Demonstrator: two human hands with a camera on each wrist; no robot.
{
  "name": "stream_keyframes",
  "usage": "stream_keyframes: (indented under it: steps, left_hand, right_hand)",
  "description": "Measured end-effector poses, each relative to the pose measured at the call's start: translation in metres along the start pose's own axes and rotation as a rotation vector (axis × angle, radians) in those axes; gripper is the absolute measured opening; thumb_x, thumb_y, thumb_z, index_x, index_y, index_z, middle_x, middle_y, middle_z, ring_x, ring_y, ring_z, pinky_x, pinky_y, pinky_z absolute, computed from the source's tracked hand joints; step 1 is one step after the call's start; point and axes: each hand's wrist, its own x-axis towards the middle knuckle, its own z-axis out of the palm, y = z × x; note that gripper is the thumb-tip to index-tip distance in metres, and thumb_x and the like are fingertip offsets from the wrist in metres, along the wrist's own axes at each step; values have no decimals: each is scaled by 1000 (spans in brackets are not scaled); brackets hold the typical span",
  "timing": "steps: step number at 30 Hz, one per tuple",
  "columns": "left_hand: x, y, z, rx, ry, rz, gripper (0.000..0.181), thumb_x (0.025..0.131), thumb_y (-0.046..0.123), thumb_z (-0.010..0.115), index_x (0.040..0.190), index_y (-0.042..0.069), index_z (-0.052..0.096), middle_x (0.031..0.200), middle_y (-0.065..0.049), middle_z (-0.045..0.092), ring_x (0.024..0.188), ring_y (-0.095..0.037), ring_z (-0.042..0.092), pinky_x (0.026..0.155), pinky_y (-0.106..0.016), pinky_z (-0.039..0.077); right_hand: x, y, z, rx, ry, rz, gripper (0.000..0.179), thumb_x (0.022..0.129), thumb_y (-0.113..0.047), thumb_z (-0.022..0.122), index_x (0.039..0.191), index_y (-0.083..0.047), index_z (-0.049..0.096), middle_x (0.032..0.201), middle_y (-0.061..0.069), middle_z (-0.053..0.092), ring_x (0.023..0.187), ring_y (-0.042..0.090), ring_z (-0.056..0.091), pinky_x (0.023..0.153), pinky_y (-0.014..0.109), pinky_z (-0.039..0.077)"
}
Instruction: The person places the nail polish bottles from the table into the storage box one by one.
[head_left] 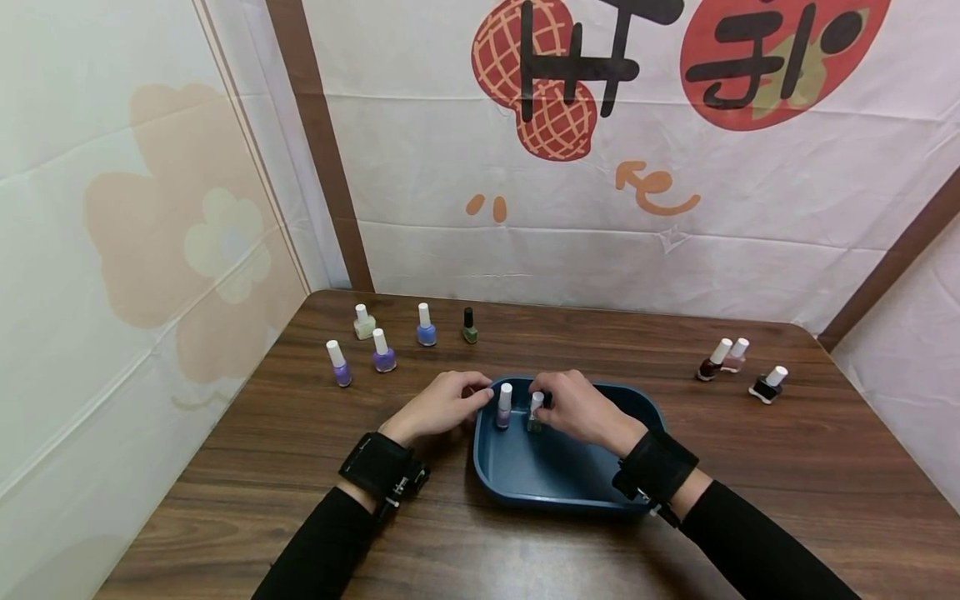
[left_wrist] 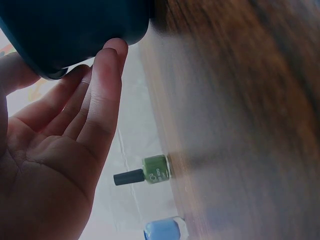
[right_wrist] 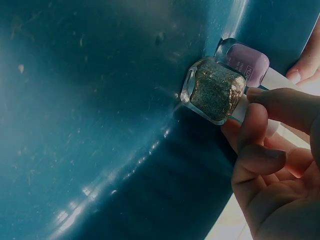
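My left hand (head_left: 444, 406) holds the back left corner of the dark blue tray (head_left: 570, 502), its fingertips (left_wrist: 109, 55) against the outer wall and the thumb near the rim. Inside the tray, my right hand (head_left: 581, 408) pinches the white cap of a glitter nail polish bottle (right_wrist: 216, 91) between thumb and fingers. That bottle is upright and low over the tray floor. Just left of it stands a nail polish bottle with pinkish-purple polish (head_left: 503, 408), also white-capped. The two bottles overlap in the right wrist view.
Left behind the tray stand purple bottles (head_left: 341, 371) (head_left: 385, 358), a pale one (head_left: 364, 325), a blue one (head_left: 426, 332) and a black-capped green one (head_left: 470, 331). At right are a dark red bottle (head_left: 708, 367), a pink one (head_left: 735, 358) and a black one (head_left: 765, 388).
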Motion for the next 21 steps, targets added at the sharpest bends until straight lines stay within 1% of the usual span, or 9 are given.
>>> stream_keyframes:
  steps: [6,11,14,21]
  left_hand:
    - [0,0,1,-1,2,7,29,101,25,50,123,11,62,99,-5,65,75,-20,64,65,-29,52]
    - [1,-2,1,-4,2,9,29,101,25,50,123,11,62,100,-5,65,74,-19,65,66,-29,53]
    - [1,-2,1,0,4,13,29,101,24,50,123,10,62,100,-6,65,73,-17,64,66,-29,53]
    - [2,-3,2,9,10,17,29,101,24,50,123,10,62,100,-6,65,72,-15,64,65,-28,53]
  right_hand:
    - [-3,0,-5,39,9,14,27,89,-12,67,113,-1,65,94,5,69,71,6,61,58,20,49]
    - [-5,-1,-11,24,39,18,28,89,-14,68,113,-1,65,101,9,69,75,8,62,61,21,50]
    - [-6,-2,-16,12,57,22,28,89,-16,69,113,-2,65,104,10,69,74,8,61,61,21,50]
    - [-10,-1,-27,4,103,43,27,91,-22,66,111,-4,66,99,8,70,68,8,57,59,22,48]
